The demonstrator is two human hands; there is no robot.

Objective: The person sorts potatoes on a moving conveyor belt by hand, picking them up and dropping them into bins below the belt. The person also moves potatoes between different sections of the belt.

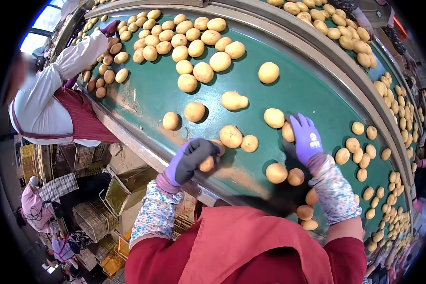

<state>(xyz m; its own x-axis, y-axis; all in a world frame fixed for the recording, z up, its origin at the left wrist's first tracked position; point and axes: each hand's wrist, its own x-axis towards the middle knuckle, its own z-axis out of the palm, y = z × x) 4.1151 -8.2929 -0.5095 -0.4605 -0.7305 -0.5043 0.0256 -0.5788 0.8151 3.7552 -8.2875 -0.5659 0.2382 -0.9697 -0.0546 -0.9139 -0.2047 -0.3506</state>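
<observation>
Nearest: red apron. Left hand over belt's near edge, gloved fingers curled closed on a potato, second potato right beside them. Right hand further along green belt, fingers open, only slightly bent, against a brown potato; can't tell if gripped. Loose potatoes around both, denser cluster further up. Co-worker off to the left, more potatoes past metal rail

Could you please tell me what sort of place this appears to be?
It is most likely a potato sorting or packing shed. Loose potatoes lie spread over a long green belt, a worker in an apron is beside it, and plastic crates sit below.
</observation>
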